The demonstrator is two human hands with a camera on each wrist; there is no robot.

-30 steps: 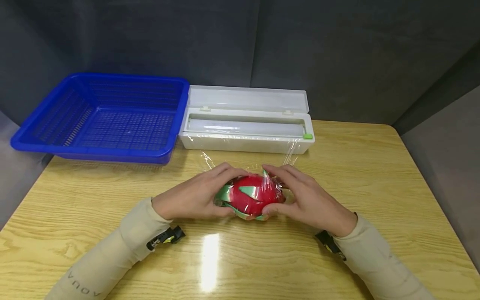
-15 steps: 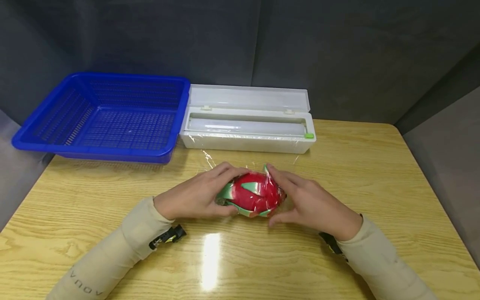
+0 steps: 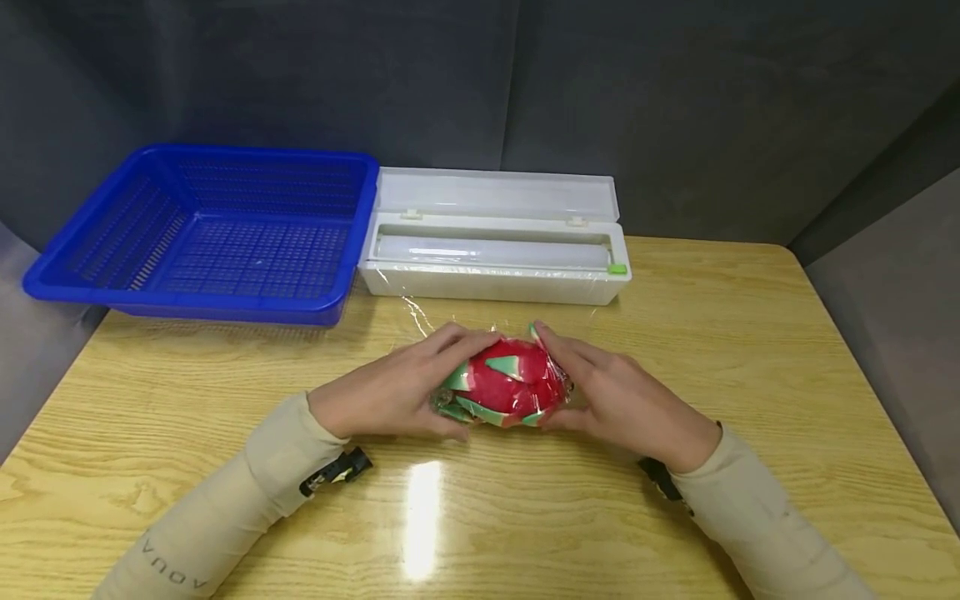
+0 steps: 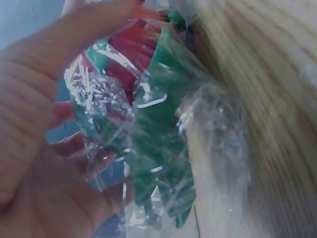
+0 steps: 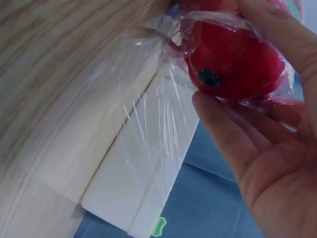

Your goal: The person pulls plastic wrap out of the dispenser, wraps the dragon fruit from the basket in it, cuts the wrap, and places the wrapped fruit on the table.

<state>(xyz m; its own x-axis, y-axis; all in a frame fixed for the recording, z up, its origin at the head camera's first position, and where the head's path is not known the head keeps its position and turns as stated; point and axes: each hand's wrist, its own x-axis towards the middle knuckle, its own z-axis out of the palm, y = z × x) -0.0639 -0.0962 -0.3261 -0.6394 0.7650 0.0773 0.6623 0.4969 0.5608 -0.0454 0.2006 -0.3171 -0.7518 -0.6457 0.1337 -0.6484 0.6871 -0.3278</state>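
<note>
A red dragon fruit [image 3: 510, 387] with green scales lies between my two hands above the middle of the table, wrapped in shiny cling film [image 4: 218, 129]. My left hand [image 3: 397, 390] grips its left end, with the thumb on the near side and the fingers over the far side. My right hand [image 3: 626, 406] holds the other end the same way. In the right wrist view, the fruit's red end [image 5: 233, 59] shows a dark spot under the film. Clear film also stretches toward the white dispenser [image 3: 495, 285]. The fruit's underside is hidden in the head view.
Behind the hands stands the dispenser, its lid [image 3: 495, 193] raised and a film roll [image 3: 491, 252] inside. A green slider [image 3: 617, 269] sits at its right end. To its left is a blue plastic basket [image 3: 202, 304]. A dark curtain [image 3: 675, 117] hangs behind the wooden table [image 3: 750, 400].
The dragon fruit has turned slightly away and shifted a little to the right. My right thumb came off its near side, then moved back in against it. The left hand has barely moved.
</note>
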